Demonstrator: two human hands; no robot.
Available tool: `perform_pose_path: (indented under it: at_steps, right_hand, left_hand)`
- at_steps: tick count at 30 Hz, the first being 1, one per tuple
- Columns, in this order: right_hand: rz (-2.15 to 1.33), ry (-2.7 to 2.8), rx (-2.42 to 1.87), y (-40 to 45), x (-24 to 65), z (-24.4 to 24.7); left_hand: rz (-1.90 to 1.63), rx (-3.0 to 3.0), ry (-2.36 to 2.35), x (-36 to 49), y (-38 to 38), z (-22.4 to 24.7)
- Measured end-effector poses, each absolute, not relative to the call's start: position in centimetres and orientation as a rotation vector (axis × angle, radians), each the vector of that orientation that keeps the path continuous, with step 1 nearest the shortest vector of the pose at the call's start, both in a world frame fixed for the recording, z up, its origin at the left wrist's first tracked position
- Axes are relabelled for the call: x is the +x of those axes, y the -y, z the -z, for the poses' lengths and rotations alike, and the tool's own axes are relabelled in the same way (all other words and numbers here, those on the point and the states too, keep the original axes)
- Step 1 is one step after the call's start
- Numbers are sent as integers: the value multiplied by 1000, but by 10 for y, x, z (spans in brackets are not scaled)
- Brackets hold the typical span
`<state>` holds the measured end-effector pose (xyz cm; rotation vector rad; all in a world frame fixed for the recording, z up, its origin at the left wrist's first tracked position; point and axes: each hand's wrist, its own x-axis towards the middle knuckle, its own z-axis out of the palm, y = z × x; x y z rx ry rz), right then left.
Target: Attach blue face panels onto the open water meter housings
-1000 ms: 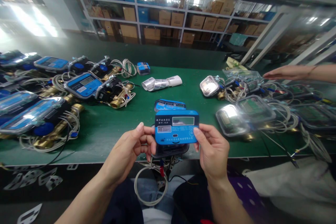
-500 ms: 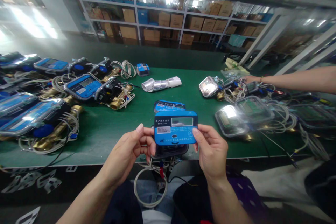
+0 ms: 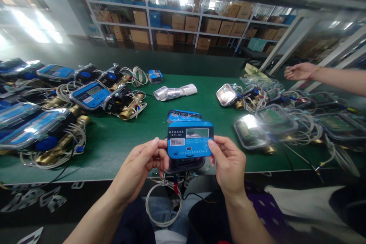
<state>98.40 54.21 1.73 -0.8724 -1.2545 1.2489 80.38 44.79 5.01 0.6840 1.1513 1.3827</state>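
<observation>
A blue meter faceplate [image 3: 191, 140] with a display window and white printing is held level between my two hands. My left hand [image 3: 140, 166] pinches its left edge, and my right hand [image 3: 228, 162] grips the right edge with thumb in front. Below and behind the plate shows the dark body of a meter [image 3: 184, 166] at the table's front edge. A coiled pale cable [image 3: 164, 223] hangs from it over my lap. More blue faceplates [image 3: 183, 115] lie on the green table just beyond.
Assembled meters [image 3: 91, 95] with brass pipes and cables crowd the left. Clear-cased meters [image 3: 248, 131] fill the right. A roll of silver labels [image 3: 175, 92] and a banded stack of blue plates [image 3: 155, 76] lie farther back. A co-worker's hand [image 3: 301, 71] reaches in from the right.
The co-worker's hand has lifted off the meters on the right and moved up and rightward. My hands and the faceplate have barely shifted, slightly left.
</observation>
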Motion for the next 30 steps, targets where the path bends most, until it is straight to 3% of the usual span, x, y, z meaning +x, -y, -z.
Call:
perform_pose_path:
  at_steps: [24, 30]
  right_hand:
    - [-1215, 1316, -925, -536, 982, -18]
    - [-759, 1542, -914, -519, 989, -13]
  left_hand:
    - [-1487, 787, -1442, 811, -451, -44]
    - [-1617, 1299, -1950, 818, -437, -46]
